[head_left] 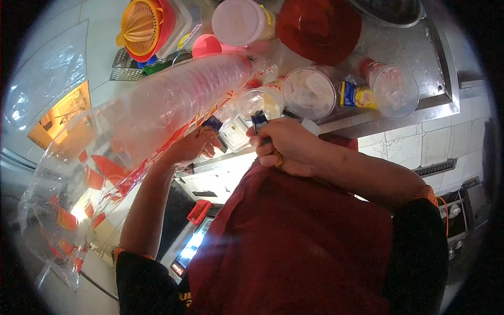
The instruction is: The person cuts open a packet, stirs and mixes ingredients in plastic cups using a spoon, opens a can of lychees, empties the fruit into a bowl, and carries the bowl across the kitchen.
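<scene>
My right hand [289,144] is closed around a small packet [259,121]; its dark blue end sticks up above the fingers and a bit of yellow shows below them. In the fingers of my left hand [190,148] is a dark blue scrap [212,124], which looks like a piece of a similar packet. Just beyond both hands stands a clear plastic cup [260,101]. Another blue and yellow packet [358,96] lies on the counter, between a lidded clear tub [310,93] and a second clear plastic cup [395,92] lying tilted.
A long plastic sleeve of stacked clear cups [173,97] slants across the left, close to my left forearm. At the back are an orange citrus juicer [140,29], a white-lidded tub [239,22] and a red container [318,26]. The metal counter's edge [388,118] runs before me.
</scene>
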`<state>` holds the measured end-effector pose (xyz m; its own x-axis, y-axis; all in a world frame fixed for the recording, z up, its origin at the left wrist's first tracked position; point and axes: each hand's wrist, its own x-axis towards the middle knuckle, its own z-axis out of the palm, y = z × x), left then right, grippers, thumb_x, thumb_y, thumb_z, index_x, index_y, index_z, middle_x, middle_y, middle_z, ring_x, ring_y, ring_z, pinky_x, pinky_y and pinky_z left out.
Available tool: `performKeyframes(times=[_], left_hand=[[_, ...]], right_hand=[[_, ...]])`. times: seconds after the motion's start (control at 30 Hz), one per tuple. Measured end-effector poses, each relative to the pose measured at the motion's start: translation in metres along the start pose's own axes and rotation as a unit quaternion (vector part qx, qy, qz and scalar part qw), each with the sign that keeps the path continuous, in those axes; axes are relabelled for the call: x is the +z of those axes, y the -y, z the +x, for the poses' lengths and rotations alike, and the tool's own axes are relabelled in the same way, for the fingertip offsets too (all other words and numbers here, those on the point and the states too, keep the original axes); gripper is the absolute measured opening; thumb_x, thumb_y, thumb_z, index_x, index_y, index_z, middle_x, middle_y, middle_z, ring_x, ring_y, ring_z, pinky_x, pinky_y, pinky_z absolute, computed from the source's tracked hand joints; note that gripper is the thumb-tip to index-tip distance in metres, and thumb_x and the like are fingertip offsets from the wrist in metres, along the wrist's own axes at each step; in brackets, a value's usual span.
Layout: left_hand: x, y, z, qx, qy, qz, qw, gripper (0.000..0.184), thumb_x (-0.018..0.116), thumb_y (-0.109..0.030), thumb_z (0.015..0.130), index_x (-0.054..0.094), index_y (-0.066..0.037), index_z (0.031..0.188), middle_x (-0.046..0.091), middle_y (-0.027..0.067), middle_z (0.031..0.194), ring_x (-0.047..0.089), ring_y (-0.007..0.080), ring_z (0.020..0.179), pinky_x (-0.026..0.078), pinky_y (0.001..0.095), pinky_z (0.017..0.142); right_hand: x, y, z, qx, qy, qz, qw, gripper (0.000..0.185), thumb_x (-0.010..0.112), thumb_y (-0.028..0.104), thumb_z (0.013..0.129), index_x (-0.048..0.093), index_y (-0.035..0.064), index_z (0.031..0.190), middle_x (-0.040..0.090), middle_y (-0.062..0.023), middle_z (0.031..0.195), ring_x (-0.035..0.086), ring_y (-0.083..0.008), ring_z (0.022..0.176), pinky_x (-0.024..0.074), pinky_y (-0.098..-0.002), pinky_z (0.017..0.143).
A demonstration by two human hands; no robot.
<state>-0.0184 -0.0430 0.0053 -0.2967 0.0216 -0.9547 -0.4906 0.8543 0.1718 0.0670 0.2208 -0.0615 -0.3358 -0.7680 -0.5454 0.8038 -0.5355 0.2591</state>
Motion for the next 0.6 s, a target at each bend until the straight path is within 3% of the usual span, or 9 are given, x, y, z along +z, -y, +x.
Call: performKeyframes(times=[0.07, 0.1, 0.17, 0.2, 0.3, 0.37, 0.5, 0.6], left_hand=[[0.003, -0.006, -0.002, -0.052, 0.036, -0.137, 0.989, 0.018, 0.053, -0.023, 0.101, 0.058, -0.006, 0.103, 0.056, 0.0017, 0.076, 0.052, 0.0111, 0.063, 0.042, 0.0285, 0.056], [0.004, -0.012, -0.004, -0.071, 0.047, -0.181, 0.980, 0.014, 0.052, -0.020, 0.101, 0.057, -0.007, 0.100, 0.052, -0.0002, 0.073, 0.048, 0.0095, 0.060, 0.040, 0.0281, 0.053], [0.015, -0.039, -0.008, -0.162, -0.012, -0.035, 0.986, 0.009, 0.049, -0.016, 0.099, 0.051, -0.011, 0.092, 0.039, -0.0049, 0.068, 0.034, 0.0066, 0.055, 0.030, 0.0265, 0.049], [0.011, -0.032, -0.006, -0.162, -0.011, -0.034, 0.986, 0.009, 0.049, -0.016, 0.099, 0.051, -0.011, 0.092, 0.039, -0.0049, 0.068, 0.034, 0.0066, 0.055, 0.030, 0.0265, 0.049], [0.003, -0.014, -0.001, -0.144, 0.028, -0.090, 0.985, 0.013, 0.048, -0.019, 0.101, 0.051, -0.012, 0.090, 0.037, -0.0058, 0.067, 0.033, 0.0067, 0.054, 0.029, 0.0266, 0.049], [0.007, -0.017, -0.003, -0.110, 0.000, -0.055, 0.992, 0.018, 0.046, -0.023, 0.102, 0.049, -0.013, 0.087, 0.037, -0.0063, 0.067, 0.033, 0.0072, 0.054, 0.028, 0.0266, 0.049], [0.007, 0.000, 0.006, -0.133, -0.015, -0.062, 0.989, 0.022, 0.044, -0.027, 0.104, 0.052, -0.011, 0.090, 0.040, -0.0039, 0.067, 0.036, 0.0081, 0.054, 0.030, 0.0277, 0.048], [0.017, -0.001, 0.006, 0.025, -0.145, 0.167, 0.975, 0.030, 0.043, -0.034, 0.105, 0.055, -0.009, 0.092, 0.042, -0.0014, 0.063, 0.039, 0.0086, 0.051, 0.031, 0.0291, 0.047]], right_hand=[[-0.005, 0.003, 0.004, 0.055, -0.004, 0.048, 0.997, 0.017, 0.045, 0.015, 0.096, 0.053, 0.0035, 0.105, 0.048, 0.0005, 0.076, 0.042, -0.0107, 0.057, 0.0279, -0.0270, 0.044], [-0.001, 0.004, 0.002, 0.055, -0.004, 0.049, 0.997, 0.017, 0.045, 0.015, 0.096, 0.053, 0.0035, 0.105, 0.048, 0.0005, 0.076, 0.042, -0.0107, 0.057, 0.0279, -0.0270, 0.044], [0.013, 0.007, -0.005, 0.032, -0.051, 0.017, 0.998, 0.010, 0.037, 0.012, 0.096, 0.046, 0.0100, 0.094, 0.029, 0.0084, 0.068, 0.021, -0.0041, 0.051, 0.0162, -0.0239, 0.041], [0.013, 0.008, -0.007, 0.032, -0.052, 0.018, 0.998, 0.010, 0.037, 0.012, 0.096, 0.046, 0.0100, 0.094, 0.029, 0.0084, 0.068, 0.021, -0.0041, 0.051, 0.0162, -0.0239, 0.041], [0.015, 0.007, -0.009, 0.016, -0.036, -0.002, 0.999, 0.011, 0.036, 0.014, 0.097, 0.045, 0.0122, 0.090, 0.029, 0.0084, 0.067, 0.022, -0.0043, 0.051, 0.0172, -0.0243, 0.041], [0.016, 0.006, -0.010, 0.005, -0.033, 0.000, 0.999, 0.013, 0.036, 0.016, 0.097, 0.045, 0.0131, 0.089, 0.029, 0.0085, 0.067, 0.022, -0.0044, 0.050, 0.0167, -0.0247, 0.041], [0.018, 0.007, -0.009, 0.017, -0.056, -0.005, 0.998, 0.012, 0.038, 0.018, 0.097, 0.045, 0.0141, 0.088, 0.029, 0.0090, 0.067, 0.022, -0.0044, 0.049, 0.0169, -0.0254, 0.040], [0.017, 0.006, -0.009, 0.030, -0.033, -0.003, 0.999, 0.011, 0.038, 0.019, 0.097, 0.044, 0.0150, 0.089, 0.029, 0.0095, 0.066, 0.023, -0.0042, 0.048, 0.0171, -0.0255, 0.040]])
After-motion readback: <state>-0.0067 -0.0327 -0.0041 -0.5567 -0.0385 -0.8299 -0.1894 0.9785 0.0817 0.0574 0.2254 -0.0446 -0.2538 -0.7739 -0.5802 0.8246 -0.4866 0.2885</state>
